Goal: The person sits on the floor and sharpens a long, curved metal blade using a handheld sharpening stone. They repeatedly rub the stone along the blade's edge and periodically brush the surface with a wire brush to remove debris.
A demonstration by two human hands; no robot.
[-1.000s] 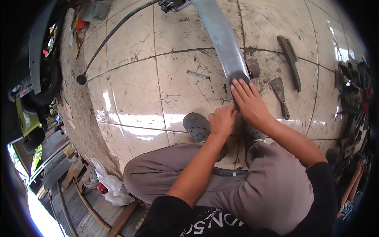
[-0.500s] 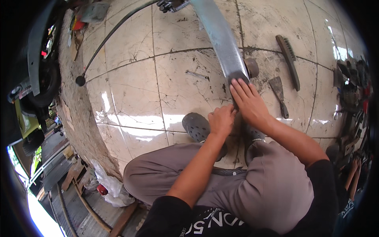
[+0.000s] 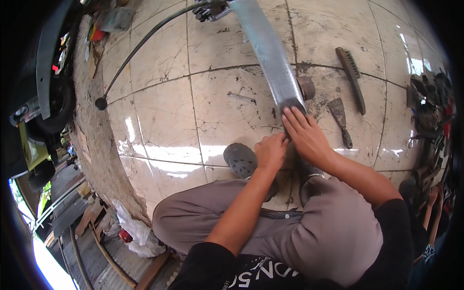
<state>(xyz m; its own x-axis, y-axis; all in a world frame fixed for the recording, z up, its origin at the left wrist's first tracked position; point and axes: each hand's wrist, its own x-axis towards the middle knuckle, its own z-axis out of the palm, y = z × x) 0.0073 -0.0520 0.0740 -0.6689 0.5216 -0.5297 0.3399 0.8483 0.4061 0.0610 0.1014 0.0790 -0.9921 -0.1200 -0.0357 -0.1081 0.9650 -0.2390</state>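
A long flat metal bar (image 3: 274, 63), grey with bluish patches, slants from the top of the view down toward my feet. My right hand (image 3: 305, 134) lies on its near end, fingers stretched flat over a dark sheet that looks like sandpaper (image 3: 291, 103). Beside it, my left hand (image 3: 271, 152) is closed in a fist by the bar's near end; what its fingers grip is hidden. A round brownish piece (image 3: 306, 88) sits against the bar's right side, partly covered by it.
On the tiled floor to the right lie a wire brush (image 3: 353, 79) and a scraper (image 3: 340, 122). A thin stick-like piece (image 3: 241, 97) lies left of the bar. A black cable (image 3: 140, 48) curves at upper left. Assorted tools (image 3: 429, 116) crowd the far right.
My right hand and the dark sheet have slid slightly toward me along the bar. My left hand stays beside the near end. The whole view has shifted a little.
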